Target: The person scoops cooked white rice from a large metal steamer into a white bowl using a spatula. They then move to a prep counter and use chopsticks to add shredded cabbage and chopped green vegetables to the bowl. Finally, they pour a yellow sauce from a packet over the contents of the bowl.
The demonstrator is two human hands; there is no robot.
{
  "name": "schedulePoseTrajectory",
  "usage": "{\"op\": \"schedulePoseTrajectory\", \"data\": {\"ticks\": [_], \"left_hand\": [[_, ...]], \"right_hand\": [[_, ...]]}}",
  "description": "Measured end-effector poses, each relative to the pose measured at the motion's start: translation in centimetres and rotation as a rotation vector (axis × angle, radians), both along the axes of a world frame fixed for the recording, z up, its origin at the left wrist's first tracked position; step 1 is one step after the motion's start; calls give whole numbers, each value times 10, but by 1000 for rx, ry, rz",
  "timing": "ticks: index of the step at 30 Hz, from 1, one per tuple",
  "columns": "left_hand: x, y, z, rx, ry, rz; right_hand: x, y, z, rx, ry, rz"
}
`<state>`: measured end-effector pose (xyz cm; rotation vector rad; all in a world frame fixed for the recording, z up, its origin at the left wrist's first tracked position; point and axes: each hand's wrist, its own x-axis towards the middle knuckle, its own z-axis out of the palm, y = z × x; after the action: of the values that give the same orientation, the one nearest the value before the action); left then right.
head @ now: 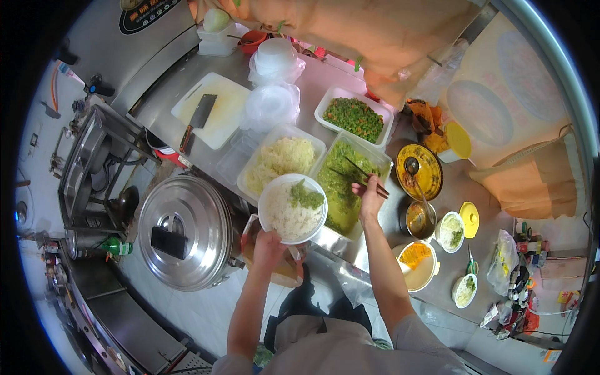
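My left hand (271, 249) grips the near rim of a white bowl of rice (286, 218), which has a clump of chopped green vegetable (307, 196) on its upper right side. In my right hand (370, 194) is a pair of dark chopsticks (360, 169), their tips over a rectangular tub of chopped greens in green liquid (337, 187). Left of that tub, partly behind the bowl, stands a clear tub of shredded cabbage (286, 159). Beyond them is a white tub of diced green beans with orange bits (354, 117).
A cleaver (201, 115) lies on a white cutting board (215, 103). A large lidded steel pot (185, 262) with a black phone (168, 243) on top stands left. Rightward are a yellow bowl with a ladle (424, 161), a steel pot (415, 219) and two filled white bowls (447, 225).
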<state>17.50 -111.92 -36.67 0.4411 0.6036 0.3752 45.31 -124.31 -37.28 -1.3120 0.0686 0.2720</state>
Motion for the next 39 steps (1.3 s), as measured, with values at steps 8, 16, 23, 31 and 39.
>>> {"op": "schedulePoseTrajectory", "data": {"ticks": [8,16,23,31,39], "left_hand": [[-18,-6,31,-14,127,17],[-3,-1,25,-4,-51,30],[25,4,9,438,23,-88],[28,4,-24,798,16,-145],[27,1,18,9,-52,60]], "right_hand": [[14,31,-36,112,13,-181],[10,2,-4,206,8,-214],[-10,-35,69,269,-120,-129],[-73,-47,109,-2,-170,176],[-83,-53,113,126,-193,201]]}}
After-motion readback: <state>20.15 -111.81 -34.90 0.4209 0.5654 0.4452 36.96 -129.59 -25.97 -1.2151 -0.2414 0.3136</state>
